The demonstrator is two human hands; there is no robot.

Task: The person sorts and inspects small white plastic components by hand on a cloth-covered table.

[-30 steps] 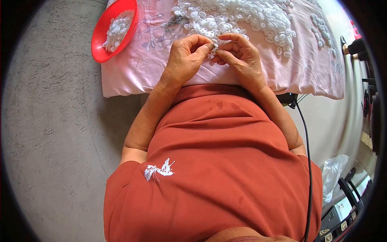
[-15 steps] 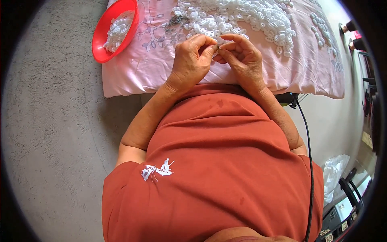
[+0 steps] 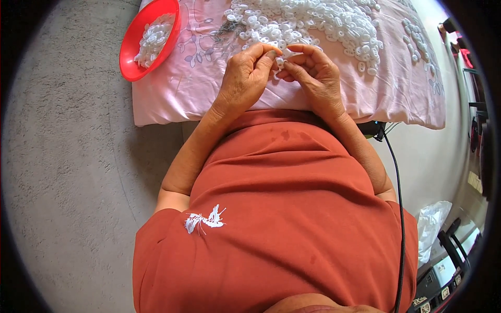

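Note:
My left hand (image 3: pixel 244 75) and my right hand (image 3: pixel 315 75) meet over the near edge of the cloth-covered table (image 3: pixel 203 99). A small white plastic piece (image 3: pixel 280 62) sits at the fingertips of my right hand, between its thumb and fingers. The thumb and forefinger of my left hand are pinched together just beside it; what they hold, if anything, is too small to make out. Right beyond my hands spreads a big heap of white oval pieces with holes (image 3: pixel 334 26). A little pile of thin grey bits (image 3: pixel 228 32) lies at the heap's left side.
At the table's left edge a red bowl (image 3: pixel 175 44) holds several small white pieces (image 3: pixel 155 39). More white pieces (image 3: pixel 415 39) lie apart at the far right. A black cable (image 3: pixel 399 193) runs down my right side. A clear plastic bag (image 3: pixel 433 224) is on the floor at right.
My left thumb and forefinger have drawn slightly away from my right fingertips. The small white piece between the hands shows more plainly now.

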